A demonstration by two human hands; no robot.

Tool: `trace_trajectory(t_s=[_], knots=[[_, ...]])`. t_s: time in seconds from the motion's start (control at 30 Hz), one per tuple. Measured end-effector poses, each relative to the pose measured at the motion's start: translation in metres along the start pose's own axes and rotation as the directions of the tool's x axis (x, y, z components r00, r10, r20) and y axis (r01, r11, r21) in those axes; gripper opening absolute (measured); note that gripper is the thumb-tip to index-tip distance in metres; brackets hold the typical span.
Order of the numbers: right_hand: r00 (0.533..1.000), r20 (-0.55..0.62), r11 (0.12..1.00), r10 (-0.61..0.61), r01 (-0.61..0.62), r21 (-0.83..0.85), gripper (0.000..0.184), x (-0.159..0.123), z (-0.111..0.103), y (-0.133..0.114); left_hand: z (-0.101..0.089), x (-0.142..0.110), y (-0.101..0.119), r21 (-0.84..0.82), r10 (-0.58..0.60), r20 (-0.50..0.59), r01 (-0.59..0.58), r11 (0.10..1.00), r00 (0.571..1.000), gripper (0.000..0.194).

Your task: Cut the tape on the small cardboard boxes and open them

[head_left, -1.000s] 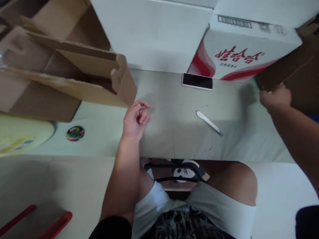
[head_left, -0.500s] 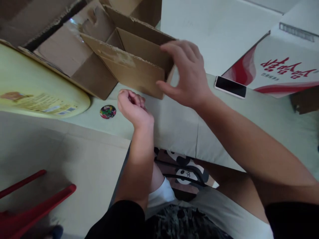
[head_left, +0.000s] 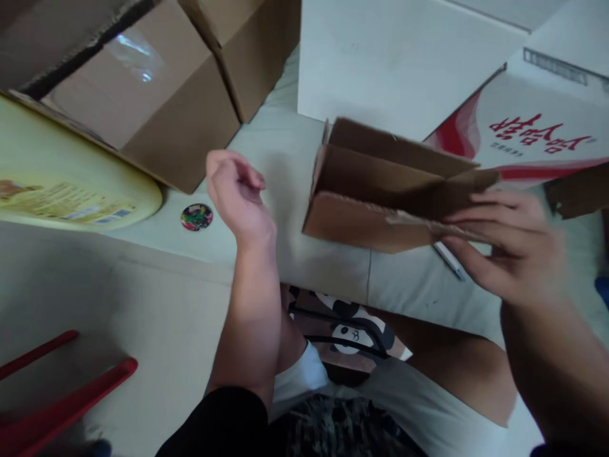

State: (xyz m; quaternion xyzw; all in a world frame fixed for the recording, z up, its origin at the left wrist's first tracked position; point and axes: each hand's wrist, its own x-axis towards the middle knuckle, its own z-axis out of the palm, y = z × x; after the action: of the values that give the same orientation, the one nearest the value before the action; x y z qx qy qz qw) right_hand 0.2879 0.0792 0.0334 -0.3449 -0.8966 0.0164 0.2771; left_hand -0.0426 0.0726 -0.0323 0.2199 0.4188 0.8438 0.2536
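My right hand (head_left: 518,244) grips the right end of an open cardboard box (head_left: 371,225), thumb below and fingers over its flap. The box is tilted over the table, its open top with raised flaps facing up. Partly hidden beneath the box and hand is a slim white pen-like thing (head_left: 450,261). My left hand (head_left: 240,190) hovers left of the box, fingers loosely curled in, with nothing visible in them. Nearest to it is a round, colourful disc (head_left: 196,217) lying flat on the table.
A big yellow bottle (head_left: 80,171) and more cardboard boxes (head_left: 190,127) line the left side. A white box (head_left: 390,63) and a white-and-red carton (head_left: 537,127) stand at the back right. The pale cloth-covered table (head_left: 328,263) ends close to my legs. Red bars (head_left: 80,393) show lower left.
My right hand has taken hold of the small cardboard box and moved it right, away from the other boxes. The phone is now out of sight. My left hand stays nearly in place.
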Motion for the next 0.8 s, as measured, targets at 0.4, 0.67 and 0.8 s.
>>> trace_trajectory(t_s=[0.4,0.67,0.8], knots=[[0.98,-0.029,0.959,0.195,-0.184,0.216,0.056,-0.061,-0.049,0.016,0.078,-0.069,-0.017,0.125,-0.098,0.603,0.027,0.992,0.792,0.045],[0.928,0.03,0.928,0.372,-0.371,-0.021,0.021,-0.047,-0.043,0.025,0.085,-0.071,-0.019,0.202,-0.044,0.629,-0.109,0.973,0.776,0.043],[0.942,-0.008,0.94,0.337,-0.337,-0.045,0.031,-0.047,-0.04,0.022,0.076,-0.066,-0.015,0.326,-0.137,0.743,-0.174,0.929,0.656,0.039]])
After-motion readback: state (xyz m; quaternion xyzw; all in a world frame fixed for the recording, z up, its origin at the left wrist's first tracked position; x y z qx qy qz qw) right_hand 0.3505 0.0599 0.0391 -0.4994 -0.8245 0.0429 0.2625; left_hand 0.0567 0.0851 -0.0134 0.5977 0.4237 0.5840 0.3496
